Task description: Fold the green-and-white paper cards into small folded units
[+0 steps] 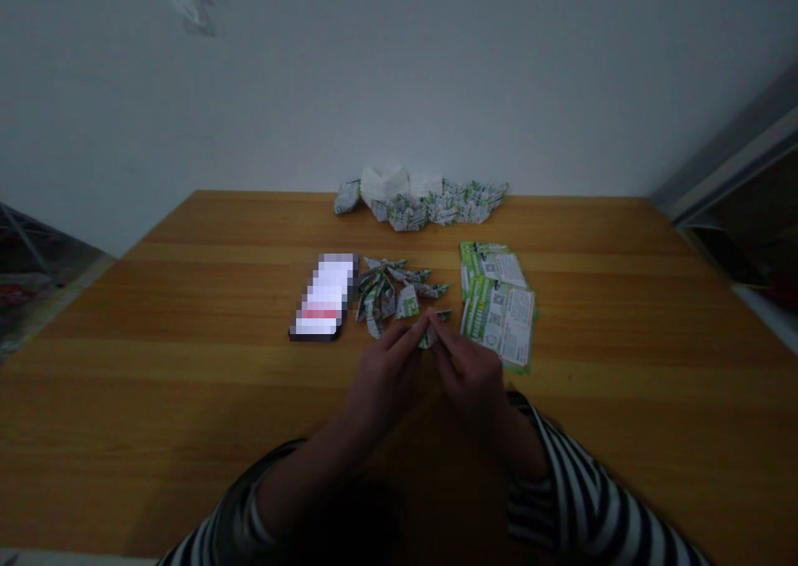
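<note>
My left hand (390, 366) and my right hand (470, 366) meet at the fingertips near the middle of the wooden table (187, 400). Both pinch a small folded paper piece (427, 339), printed green and white; the fingers cover most of it. Just beyond my hands lies a loose group of folded paper pieces (380, 292), pointed and printed alike. To the right of them, flat printed leaflets (499, 321) in green and white lie overlapping, close to my right hand.
Left of the folded pieces lies a phone (325, 296) with a lit, pixelated screen. Along the back edge, by the wall (399, 76), stands a row of crumpled-looking printed paper shapes (430, 207) with white paper (385, 185) among them.
</note>
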`<state>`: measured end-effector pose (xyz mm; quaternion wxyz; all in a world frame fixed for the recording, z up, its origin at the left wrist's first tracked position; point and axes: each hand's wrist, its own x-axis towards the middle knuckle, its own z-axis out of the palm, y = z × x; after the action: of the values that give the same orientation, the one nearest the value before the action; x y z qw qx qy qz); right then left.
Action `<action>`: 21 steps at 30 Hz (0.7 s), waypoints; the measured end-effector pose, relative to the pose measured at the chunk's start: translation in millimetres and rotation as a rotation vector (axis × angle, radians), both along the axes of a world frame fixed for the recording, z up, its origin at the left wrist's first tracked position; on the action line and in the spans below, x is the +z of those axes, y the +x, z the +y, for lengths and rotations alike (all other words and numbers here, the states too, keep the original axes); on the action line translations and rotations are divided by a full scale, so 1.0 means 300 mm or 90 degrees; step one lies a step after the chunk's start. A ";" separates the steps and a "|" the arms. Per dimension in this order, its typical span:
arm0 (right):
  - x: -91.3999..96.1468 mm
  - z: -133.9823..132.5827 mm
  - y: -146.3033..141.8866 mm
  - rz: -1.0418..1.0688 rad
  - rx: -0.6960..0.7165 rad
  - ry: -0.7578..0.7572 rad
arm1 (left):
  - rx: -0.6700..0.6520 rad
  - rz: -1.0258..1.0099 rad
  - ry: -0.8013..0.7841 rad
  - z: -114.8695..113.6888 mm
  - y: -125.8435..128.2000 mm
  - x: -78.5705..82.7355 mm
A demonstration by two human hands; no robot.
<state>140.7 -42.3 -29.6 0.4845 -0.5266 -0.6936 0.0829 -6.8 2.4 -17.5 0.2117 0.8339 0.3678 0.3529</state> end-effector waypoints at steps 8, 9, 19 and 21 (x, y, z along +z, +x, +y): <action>0.020 0.012 0.009 0.251 -0.123 0.031 | -0.006 -0.287 -0.414 -0.019 0.049 0.011; 0.019 0.014 0.013 0.275 -0.137 0.025 | -0.020 -0.330 -0.487 -0.019 0.053 0.012; 0.027 0.012 0.005 0.287 0.037 -0.060 | 0.082 -0.388 -0.549 0.032 0.023 0.044; 0.028 0.008 -0.009 0.358 0.057 -0.110 | 0.113 -0.367 -0.488 0.033 0.020 0.044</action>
<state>137.9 -39.9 -21.3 0.6068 -0.4913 -0.5448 0.3058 -0.7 12.3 -4.3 0.5658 0.5295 0.4674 0.4255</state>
